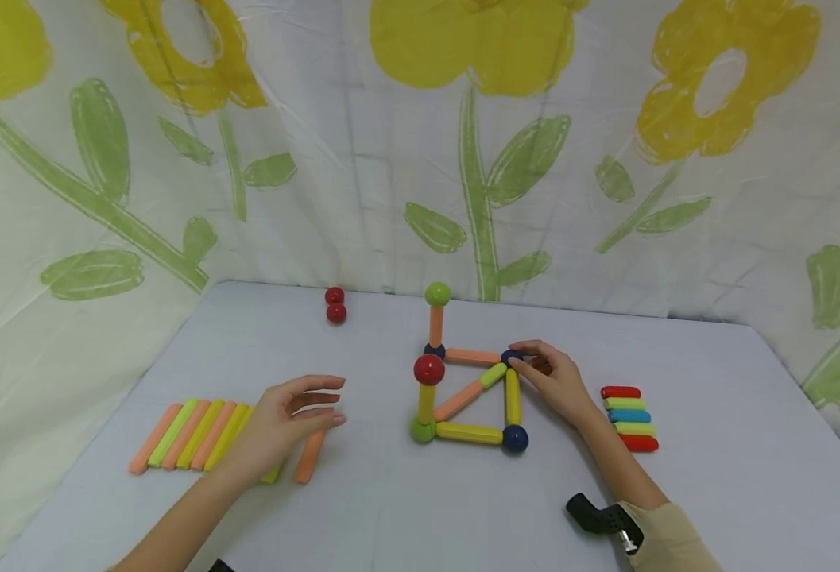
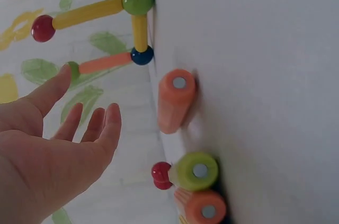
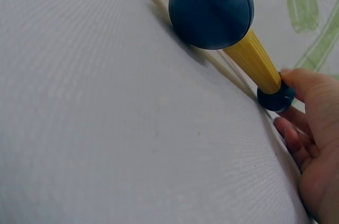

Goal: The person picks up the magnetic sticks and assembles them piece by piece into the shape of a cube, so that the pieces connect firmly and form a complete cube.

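Two red balls near the far edge of the white table. Pinching, with the fingers of the right hand, a dark blue ball at the far right corner of a frame of sticks and balls. Hovering over the table with the left hand, fingers spread, near a loose orange stick and a row of sticks. To the right, short sticks.

On the tabletop, a ball-and-stick frame stands between the left stick row and the right stick row; two balls lie on the far side, left of it.
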The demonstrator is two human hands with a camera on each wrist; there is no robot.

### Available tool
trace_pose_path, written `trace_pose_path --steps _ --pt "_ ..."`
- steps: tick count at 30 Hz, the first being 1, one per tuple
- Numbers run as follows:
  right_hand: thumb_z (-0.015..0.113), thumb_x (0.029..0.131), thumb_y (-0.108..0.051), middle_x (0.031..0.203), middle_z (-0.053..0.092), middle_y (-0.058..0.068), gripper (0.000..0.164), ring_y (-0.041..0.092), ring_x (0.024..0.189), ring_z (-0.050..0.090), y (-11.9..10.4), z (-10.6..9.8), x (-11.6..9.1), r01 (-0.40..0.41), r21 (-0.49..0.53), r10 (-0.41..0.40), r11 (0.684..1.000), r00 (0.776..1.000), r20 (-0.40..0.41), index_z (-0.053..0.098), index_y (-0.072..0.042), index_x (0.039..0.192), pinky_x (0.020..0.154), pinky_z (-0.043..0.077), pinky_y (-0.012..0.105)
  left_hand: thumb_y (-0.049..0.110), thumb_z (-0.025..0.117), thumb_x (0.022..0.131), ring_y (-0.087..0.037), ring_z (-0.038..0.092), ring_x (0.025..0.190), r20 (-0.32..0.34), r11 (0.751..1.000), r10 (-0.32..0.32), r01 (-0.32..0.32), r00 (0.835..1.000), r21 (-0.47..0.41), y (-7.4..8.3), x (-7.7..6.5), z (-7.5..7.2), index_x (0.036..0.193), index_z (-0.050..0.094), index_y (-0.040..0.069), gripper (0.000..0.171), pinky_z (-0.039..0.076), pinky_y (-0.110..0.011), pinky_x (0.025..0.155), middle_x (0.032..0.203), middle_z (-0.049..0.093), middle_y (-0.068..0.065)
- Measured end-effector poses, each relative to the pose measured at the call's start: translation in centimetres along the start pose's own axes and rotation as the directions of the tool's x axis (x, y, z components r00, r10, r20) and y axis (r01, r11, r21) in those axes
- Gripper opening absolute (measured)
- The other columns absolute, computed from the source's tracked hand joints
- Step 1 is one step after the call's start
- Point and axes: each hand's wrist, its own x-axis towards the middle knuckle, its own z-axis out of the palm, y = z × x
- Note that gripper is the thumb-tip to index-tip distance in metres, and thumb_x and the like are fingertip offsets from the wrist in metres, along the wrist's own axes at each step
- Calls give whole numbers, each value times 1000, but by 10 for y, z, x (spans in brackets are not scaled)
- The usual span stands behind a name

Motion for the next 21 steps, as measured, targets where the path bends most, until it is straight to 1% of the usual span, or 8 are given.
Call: trace_pose_path --steps 3,6,9,12,13,15,18,21 --pt "69 104 -17 129 71 19 30 14 92 62 0 1 0 -4 -2 4 1000 1000 -1 69 -4 132 80 53 18 13 76 98 -40 64 126 2 999 -41 41 999 27 -6 -10 -9 143 59 -4 52 57 -19 94 147 57 -25" --pt "68 104 -18 129 71 18 30 13 92 62 0 1 0 -10 -9 10 1000 1000 -4 70 -5 132 80 53 18 16 75 99 -37 62 129 5 995 -77 77 997 59 -11 -17 -15 145 58 -2 52 57 -20 93 147 59 -22" --pt "68 105 -18 128 71 19 30 11 91 62 0 0 0 -4 -14 3 1000 1000 -10 70 -4 131 80 52 17 18 74 100 -37 63 129 2 986 -87 86 996 141 -14 -21 -15 145 59 -1 51 58 -24 93 144 63 -19" --pt "67 105 -18 127 71 21 30 10 91 62 0 0 0 10 -19 -10 1000 1000 -15 70 -3 131 80 52 17 17 76 98 -37 66 125 9 970 -81 77 997 231 -17 -22 -11 142 62 0 49 60 -30 92 142 65 -19" --pt "67 105 -17 127 71 21 30 11 90 61 1 0 0 12 -19 -13 1000 1000 -18 70 -3 131 80 52 17 16 77 98 -37 68 123 17 966 -77 71 997 249 -18 -21 -9 142 63 -1 49 60 -32 91 141 66 -20" --pt "67 105 -18 127 71 21 30 11 90 61 1 0 0 11 -20 -12 1000 1000 -18 70 -3 131 80 52 17 14 78 96 -36 70 119 30 961 -88 77 996 265 -18 -20 -3 140 64 0 49 62 -33 88 140 66 -20" --pt "68 105 -18 128 71 20 30 11 89 61 0 0 0 -2 -15 2 1000 1000 -10 70 -4 132 79 52 18 11 81 92 -31 70 113 17 957 -123 114 992 268 -18 -17 5 139 66 2 50 61 -32 82 138 67 -19" --pt "68 105 -19 128 71 18 30 11 89 61 -1 1 0 -18 -11 18 1000 1000 -5 70 -5 132 78 52 19 11 85 87 -23 68 106 -4 946 -176 170 984 275 -17 -16 12 136 68 6 52 58 -31 78 136 68 -13"
